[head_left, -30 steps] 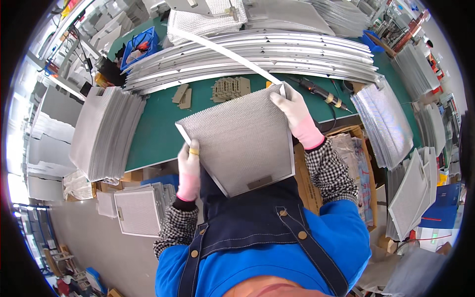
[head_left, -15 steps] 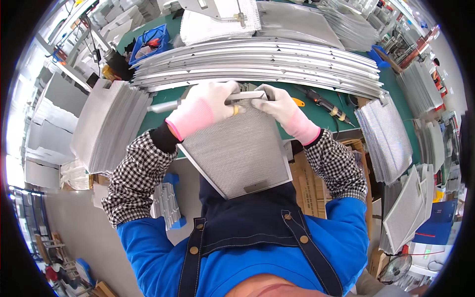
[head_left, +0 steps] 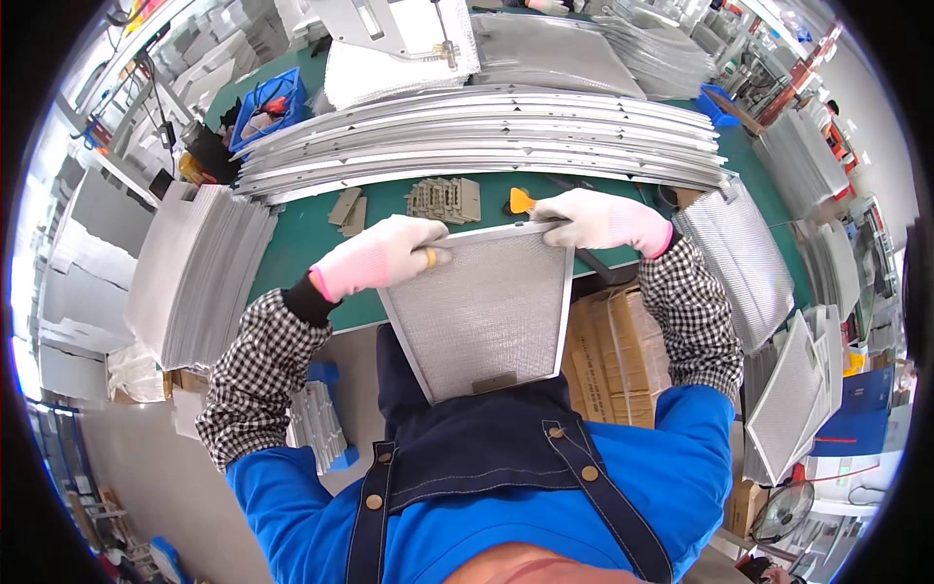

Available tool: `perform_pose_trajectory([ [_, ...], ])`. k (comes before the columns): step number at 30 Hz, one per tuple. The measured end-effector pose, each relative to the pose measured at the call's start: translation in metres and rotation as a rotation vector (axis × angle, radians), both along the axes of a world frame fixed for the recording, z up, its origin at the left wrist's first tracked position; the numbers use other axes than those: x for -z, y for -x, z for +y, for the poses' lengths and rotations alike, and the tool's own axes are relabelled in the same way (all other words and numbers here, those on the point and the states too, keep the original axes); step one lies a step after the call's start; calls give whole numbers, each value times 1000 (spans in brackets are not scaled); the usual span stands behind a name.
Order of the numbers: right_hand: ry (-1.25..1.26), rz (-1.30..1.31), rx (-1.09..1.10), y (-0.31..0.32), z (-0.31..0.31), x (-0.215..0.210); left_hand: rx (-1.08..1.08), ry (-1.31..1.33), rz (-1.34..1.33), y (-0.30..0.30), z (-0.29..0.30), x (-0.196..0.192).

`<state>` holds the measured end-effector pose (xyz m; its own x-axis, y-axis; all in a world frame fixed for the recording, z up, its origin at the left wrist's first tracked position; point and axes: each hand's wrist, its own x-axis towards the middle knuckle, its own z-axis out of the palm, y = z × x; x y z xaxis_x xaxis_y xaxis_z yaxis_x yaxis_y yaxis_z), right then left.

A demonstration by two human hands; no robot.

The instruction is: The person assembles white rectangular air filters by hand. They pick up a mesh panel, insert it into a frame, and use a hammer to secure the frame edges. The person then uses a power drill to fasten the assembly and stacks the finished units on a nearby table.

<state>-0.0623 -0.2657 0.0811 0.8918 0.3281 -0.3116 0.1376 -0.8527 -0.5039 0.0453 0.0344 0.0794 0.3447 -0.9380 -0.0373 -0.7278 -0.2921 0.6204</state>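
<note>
A rectangular mesh filter panel (head_left: 482, 311) in a thin silver frame tilts between the green bench's front edge and my apron. Its near end, with a small tab, leans against the apron. My left hand (head_left: 394, 255), in a white and pink glove, grips its far left corner. At the far right corner my right hand (head_left: 598, 222), gloved alike, has its fingers closed over the frame edge. Beyond the panel lie small grey plates (head_left: 445, 200) in a cluster, with a few loose ones to the left. An orange scraper blade (head_left: 521, 201) is beside my right hand.
Long silver frame strips (head_left: 486, 136) are piled across the bench. Stacked mesh sheets stand at left (head_left: 199, 273) and right (head_left: 744, 263). A blue bin (head_left: 270, 107) sits at the back left. Cardboard boxes (head_left: 613, 355) are below the bench at right.
My hands have moved apart to the panel's far corners, the right hand going right. A silver strip that stuck out at the left now lies along the far edge. The small plates have come into sight.
</note>
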Motion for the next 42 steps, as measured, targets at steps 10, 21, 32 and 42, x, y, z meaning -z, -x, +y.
perform_pose_trajectory([
  [10, -132, -246, -107, -20, 68, 17, -22, 28, -168, -5, 19, -7],
  [21, -255, -272, -93, -7, 46, 23, -582, 697, 189, 65, -7, 54],
  [32, -366, -410, -110, 9, 38, 28, -606, 984, 326, 68, -28, 71],
  [42, -626, 19, -398, -4, 12, 20, -426, 626, 51, 112, 16, 10],
])
